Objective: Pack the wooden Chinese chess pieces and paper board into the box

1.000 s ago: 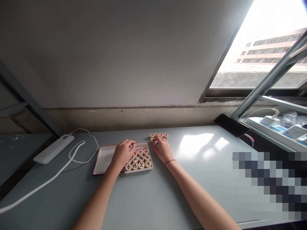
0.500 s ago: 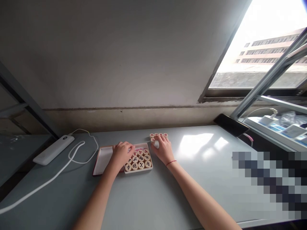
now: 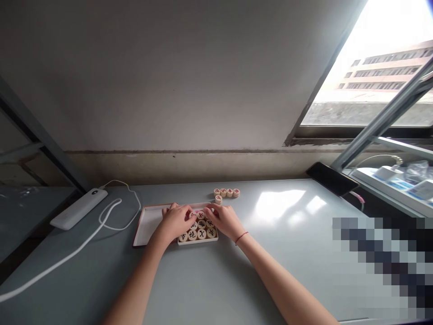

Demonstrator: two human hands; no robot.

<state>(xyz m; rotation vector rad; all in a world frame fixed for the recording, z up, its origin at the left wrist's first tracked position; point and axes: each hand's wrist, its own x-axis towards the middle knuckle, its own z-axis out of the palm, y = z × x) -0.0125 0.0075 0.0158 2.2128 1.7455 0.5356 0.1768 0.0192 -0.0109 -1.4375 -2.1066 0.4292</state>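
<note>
A shallow white box (image 3: 198, 243) holds rows of round Chinese chess pieces (image 3: 202, 224) marked with black and red characters. Over its upper left part is my left hand (image 3: 176, 220), thumb and fingers closed about a red-marked chess piece (image 3: 193, 215) at the back. My right hand (image 3: 226, 220) reaches over the box's back right corner, fingertips pinched on a piece there that they mostly hide. Behind the box stand several red-marked pieces in a short row (image 3: 226, 192), with a single piece (image 3: 218, 199) in front of the row's left end.
The box's open lid (image 3: 149, 223) lies left of it, partly under my left forearm. A white power bank (image 3: 79, 208) with a white cable (image 3: 77, 250) rests on the grey table at left. A black phone (image 3: 332, 178) leans by the metal frame at right.
My right hand has come back from the pieces behind the box to the box's back right corner, uncovering the single piece. My left hand has shifted slightly right over the box.
</note>
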